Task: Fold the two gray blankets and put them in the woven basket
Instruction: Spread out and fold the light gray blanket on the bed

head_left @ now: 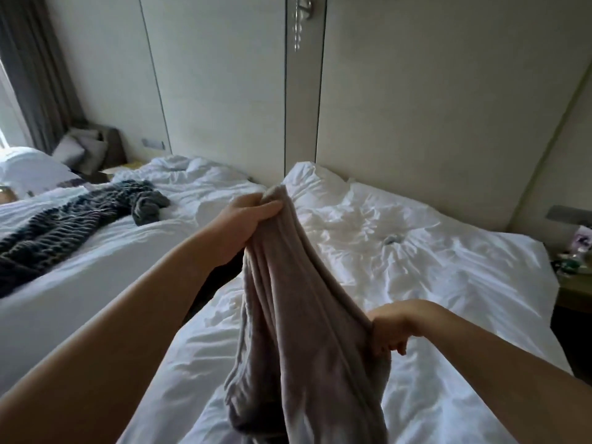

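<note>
Blanket [288, 299] held up over the near bed [416, 251]: left hand [243, 219] grips its top, right hand [389, 328] pinches an edge, fingers [269, 207] closed, likely finding corners to fold.

Soft daylight in a dim room, seen through a bendy wide view.

Light comes in from the bright window strip [3, 116] at the far left, beside the long dark gray curtain [35, 68]. The crumpled white bed sheet [400, 251] glows pale on its bumps and has small gray shadows in its folds. The soft gray fleece blanket [288, 299] looks dark and a bit fuzzy near the bottom. The flat cream wall panels [432, 107] lean and curve toward the edges. The narrow gap between the beds [217, 283] is nearly black.
</note>
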